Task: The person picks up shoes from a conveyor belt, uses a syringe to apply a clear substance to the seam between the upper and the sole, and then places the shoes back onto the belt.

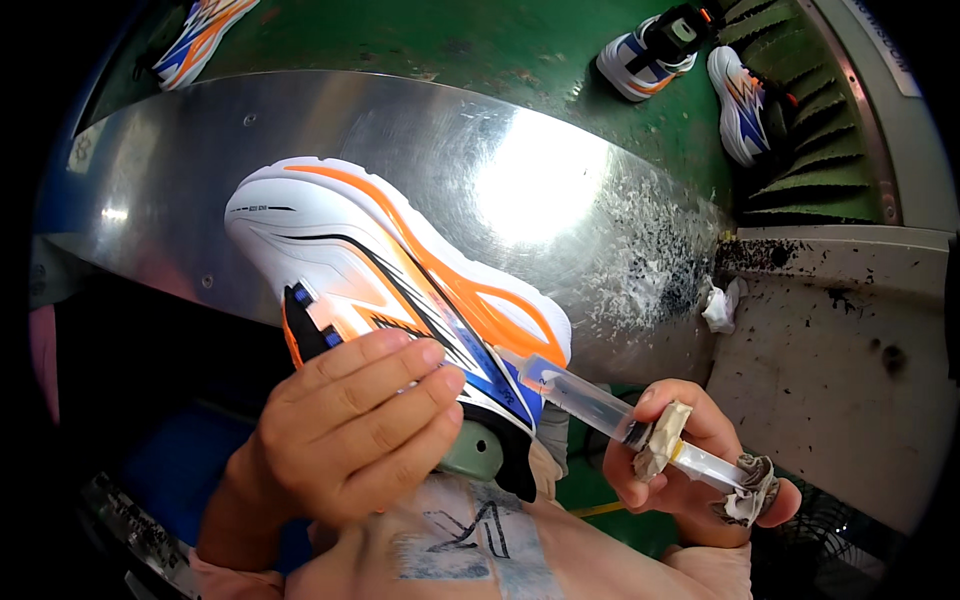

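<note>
Your left hand (350,430) gripped the shoe (400,300) | right hand (690,470) held the syringe (600,405), tip at its edge | metal table (300,130) behind lay open; rag (722,305) well apart.

We look down from one head-worn fisheye camera, close over our hands. The curved shiny steel table (300,150) fills ten to two o'clock, its edges bending toward the rim.

syringe (600,405) right of shoe (390,270), seemingly touching.
</note>
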A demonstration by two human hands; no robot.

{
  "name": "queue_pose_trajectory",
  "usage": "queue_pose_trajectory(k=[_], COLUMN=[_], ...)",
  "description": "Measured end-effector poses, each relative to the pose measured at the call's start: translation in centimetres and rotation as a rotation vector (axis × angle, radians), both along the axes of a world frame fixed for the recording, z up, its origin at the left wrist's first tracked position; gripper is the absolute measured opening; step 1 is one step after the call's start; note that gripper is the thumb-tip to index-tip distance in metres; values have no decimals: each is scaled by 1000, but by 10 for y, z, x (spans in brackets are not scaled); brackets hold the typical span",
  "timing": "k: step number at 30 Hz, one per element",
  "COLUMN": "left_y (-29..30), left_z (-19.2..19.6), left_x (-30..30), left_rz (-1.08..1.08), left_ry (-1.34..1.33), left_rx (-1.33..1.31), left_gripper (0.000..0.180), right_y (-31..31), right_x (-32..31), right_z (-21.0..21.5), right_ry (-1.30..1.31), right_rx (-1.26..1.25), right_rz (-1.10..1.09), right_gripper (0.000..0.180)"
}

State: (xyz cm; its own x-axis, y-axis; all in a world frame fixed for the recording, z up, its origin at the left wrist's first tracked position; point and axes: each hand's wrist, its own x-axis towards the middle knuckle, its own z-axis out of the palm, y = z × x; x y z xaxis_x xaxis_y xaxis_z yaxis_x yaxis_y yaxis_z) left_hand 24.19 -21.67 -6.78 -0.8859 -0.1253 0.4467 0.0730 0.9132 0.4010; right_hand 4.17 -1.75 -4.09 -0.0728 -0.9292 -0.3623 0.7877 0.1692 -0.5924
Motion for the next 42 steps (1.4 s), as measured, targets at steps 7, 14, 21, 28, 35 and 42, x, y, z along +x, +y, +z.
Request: queue_pose_trajectory(k=[7,14,21,28,35,42], left_y=[-11,-10,-20,-27,-51,-20], left_z=[12,25,32,35,42,46], left_x=[-19,-35,-41,-67,-111,-117], left_rz=[-23,13,-81,-109,-295,-206], left_ry=[-45,-177,-280,-317,-407,-483], left_rx=[21,20,-12,-69,-273,-385], left_gripper=[14,19,37,35,58,54], right_y=[16,25,30,46,40,47], right_x=[-14,-25,-30,-28,-11,-17], right_z=[-30,-48,-59,-63,-59,-70], right_ry=[-151,-215,-244,-188,-203,-615], right_rx=[-131,-177,-222,-94,-91,-125], right_rz=[-82,-99,-78,-85,-222,-288], right_gripper=[131,133,134,124,131,88])
